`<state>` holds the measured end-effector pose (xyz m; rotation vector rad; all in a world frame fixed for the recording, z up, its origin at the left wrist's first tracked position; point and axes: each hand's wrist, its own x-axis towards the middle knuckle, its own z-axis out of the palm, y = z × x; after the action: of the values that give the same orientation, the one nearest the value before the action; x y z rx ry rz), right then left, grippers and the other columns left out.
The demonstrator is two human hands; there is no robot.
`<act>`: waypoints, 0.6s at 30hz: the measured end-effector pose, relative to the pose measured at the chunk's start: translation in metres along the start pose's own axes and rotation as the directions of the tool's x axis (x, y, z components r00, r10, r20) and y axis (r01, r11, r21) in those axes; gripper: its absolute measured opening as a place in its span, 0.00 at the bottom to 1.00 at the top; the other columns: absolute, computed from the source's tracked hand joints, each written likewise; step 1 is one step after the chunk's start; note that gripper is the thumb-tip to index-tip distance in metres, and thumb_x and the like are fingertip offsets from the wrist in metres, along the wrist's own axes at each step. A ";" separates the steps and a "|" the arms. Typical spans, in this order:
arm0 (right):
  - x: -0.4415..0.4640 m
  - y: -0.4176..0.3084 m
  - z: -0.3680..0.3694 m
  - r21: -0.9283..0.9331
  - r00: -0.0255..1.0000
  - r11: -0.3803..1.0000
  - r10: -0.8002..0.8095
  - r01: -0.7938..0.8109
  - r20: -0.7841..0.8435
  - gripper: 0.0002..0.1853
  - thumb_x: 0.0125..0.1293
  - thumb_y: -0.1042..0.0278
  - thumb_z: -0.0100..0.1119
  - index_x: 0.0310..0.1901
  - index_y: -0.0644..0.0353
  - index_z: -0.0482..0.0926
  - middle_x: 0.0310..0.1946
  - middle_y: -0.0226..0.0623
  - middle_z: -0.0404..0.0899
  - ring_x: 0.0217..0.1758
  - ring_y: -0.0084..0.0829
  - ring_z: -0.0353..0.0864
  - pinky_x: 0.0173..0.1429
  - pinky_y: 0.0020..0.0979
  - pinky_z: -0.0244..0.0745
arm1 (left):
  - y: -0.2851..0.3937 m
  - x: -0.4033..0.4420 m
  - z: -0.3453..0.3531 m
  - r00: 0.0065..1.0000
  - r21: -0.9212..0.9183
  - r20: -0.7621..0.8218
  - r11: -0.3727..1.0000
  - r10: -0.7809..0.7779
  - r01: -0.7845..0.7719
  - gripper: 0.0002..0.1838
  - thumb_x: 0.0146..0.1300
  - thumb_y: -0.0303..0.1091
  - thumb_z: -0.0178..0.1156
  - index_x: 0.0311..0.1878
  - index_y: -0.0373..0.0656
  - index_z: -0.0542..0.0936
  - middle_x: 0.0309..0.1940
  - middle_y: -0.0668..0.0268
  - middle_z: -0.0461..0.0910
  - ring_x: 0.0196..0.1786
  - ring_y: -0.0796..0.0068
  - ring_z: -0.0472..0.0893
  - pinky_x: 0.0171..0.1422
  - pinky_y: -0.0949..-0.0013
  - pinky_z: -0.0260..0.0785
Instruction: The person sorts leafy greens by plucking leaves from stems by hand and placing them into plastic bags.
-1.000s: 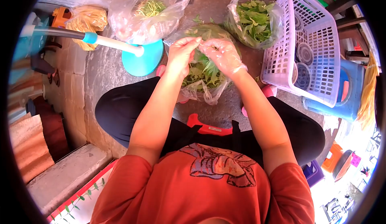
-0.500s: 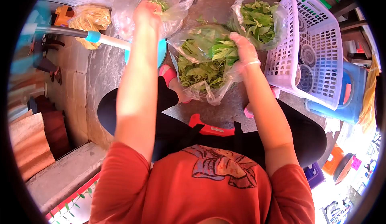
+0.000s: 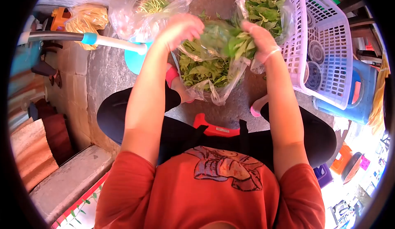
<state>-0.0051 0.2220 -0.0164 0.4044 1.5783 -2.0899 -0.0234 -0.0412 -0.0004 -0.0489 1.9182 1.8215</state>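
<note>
Leaf bunch (image 3: 240,48) in the right hand (image 3: 263,41), at the right side of the middle bag (image 3: 217,98)

Well left of the middle bag, a pole (image 3: 117,43) leads to a blue disc (image 3: 133,62). Beyond the bag's upper left stands a stem bag (image 3: 125,23) with thin green stems at its mouth. The person's left hand is near the middle bag's upper left edge, fingers bent toward the leaves; motion blur hides whether they pinch anything. The right hand, apparently in a clear glove, closes around the leaf bunch. Farther right come a second leaf bag (image 3: 242,2) and a white basket (image 3: 325,98).

The step in hand seems to be working through leaves a handful at a time, the right hand holding while the left hand is free to pick. The next move likely calls for a light grip, so sprigs neither crush nor slip, and left fingers clear of the loose plastic.
</note>
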 end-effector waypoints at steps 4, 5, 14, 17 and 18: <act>-0.004 0.027 0.023 -0.706 0.909 0.657 0.077 0.263 0.410 0.14 0.58 0.62 0.56 0.40 0.62 0.79 0.41 0.39 0.80 0.44 0.32 0.77 0.52 0.31 0.70 | -0.055 0.003 0.031 0.793 0.669 0.376 0.733 -0.479 0.125 0.15 0.53 0.32 0.58 0.44 0.38 0.80 0.36 0.60 0.82 0.41 0.68 0.80 0.46 0.69 0.73; -0.007 0.040 0.028 -0.781 0.879 0.556 0.172 0.286 0.444 0.14 0.58 0.63 0.55 0.41 0.64 0.79 0.42 0.42 0.79 0.45 0.35 0.78 0.52 0.34 0.70 | -0.066 0.012 0.033 0.794 0.787 0.314 0.611 -0.520 0.088 0.18 0.54 0.31 0.57 0.50 0.40 0.77 0.43 0.58 0.79 0.47 0.64 0.78 0.52 0.67 0.70; -0.012 0.067 -0.010 -0.994 0.921 0.029 0.380 -0.101 -0.083 0.18 0.56 0.67 0.50 0.48 0.66 0.74 0.50 0.53 0.74 0.54 0.45 0.74 0.57 0.38 0.69 | -0.038 0.033 0.050 0.839 0.794 -0.195 0.584 0.508 -0.169 0.26 0.53 0.24 0.55 0.58 0.41 0.65 0.57 0.49 0.64 0.59 0.51 0.66 0.63 0.61 0.60; -0.009 0.059 -0.025 -1.000 0.946 -0.015 0.323 -0.008 -0.012 0.15 0.56 0.68 0.50 0.41 0.68 0.79 0.42 0.51 0.78 0.48 0.44 0.78 0.51 0.37 0.72 | -0.045 0.012 0.071 0.813 0.739 -0.378 0.673 0.443 -0.023 0.15 0.53 0.28 0.57 0.45 0.41 0.72 0.39 0.54 0.74 0.43 0.55 0.75 0.48 0.60 0.68; -0.008 0.056 -0.030 -0.998 0.942 -0.044 0.335 0.041 0.024 0.14 0.56 0.68 0.50 0.39 0.68 0.80 0.39 0.50 0.80 0.45 0.44 0.80 0.49 0.37 0.73 | -0.053 0.006 0.079 0.808 0.698 -0.436 0.716 0.396 0.026 0.11 0.53 0.29 0.58 0.41 0.41 0.73 0.31 0.57 0.76 0.36 0.57 0.78 0.43 0.60 0.69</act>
<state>0.0302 0.2400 -0.0663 -0.2785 2.2220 -0.2481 0.0154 0.0301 -0.0507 -0.1541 3.0337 1.1472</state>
